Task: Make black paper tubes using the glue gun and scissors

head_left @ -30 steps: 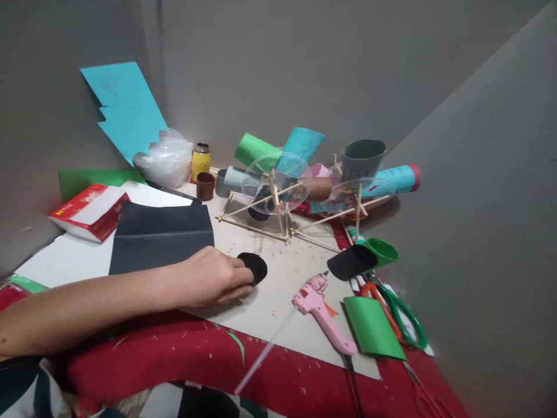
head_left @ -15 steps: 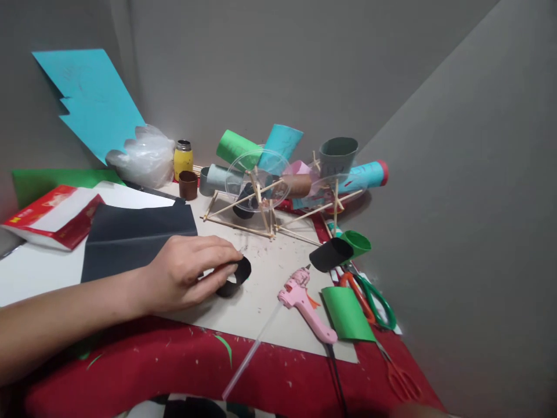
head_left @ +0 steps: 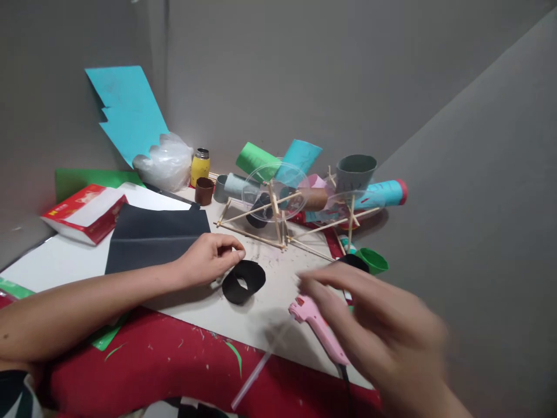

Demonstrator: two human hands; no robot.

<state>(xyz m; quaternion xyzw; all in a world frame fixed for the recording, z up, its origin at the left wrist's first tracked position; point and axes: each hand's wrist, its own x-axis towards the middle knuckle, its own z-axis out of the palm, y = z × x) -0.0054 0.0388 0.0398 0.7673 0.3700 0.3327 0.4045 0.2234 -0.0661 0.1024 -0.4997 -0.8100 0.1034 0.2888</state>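
Note:
A short black paper tube (head_left: 255,283) lies on the pale work board, its round opening facing me. My left hand (head_left: 209,258) is at its upper left edge, thumb and forefinger pinched together. Whether the paper or some small bit is between these fingertips I cannot make out. My right hand (head_left: 387,325) is blurred by motion in the right foreground, its fingers bent. It hangs over the front of a pink hot glue gun (head_left: 322,331) and hides the nozzle. A clear glue stick (head_left: 256,374) juts from the back of the gun toward me.
Behind stands a wheel-like model of wooden sticks (head_left: 250,235), clear discs and coloured paper tubes. Black card (head_left: 156,247), a red box (head_left: 87,212), a plastic bag (head_left: 167,162) and a yellow bottle (head_left: 200,167) are at left. A green tube (head_left: 372,259) lies at right.
My right hand has come in from the lower right over the glue gun. My left hand has drawn its fingers into a pinch, and the black tube's opening shows more fully. The camera view has shifted.

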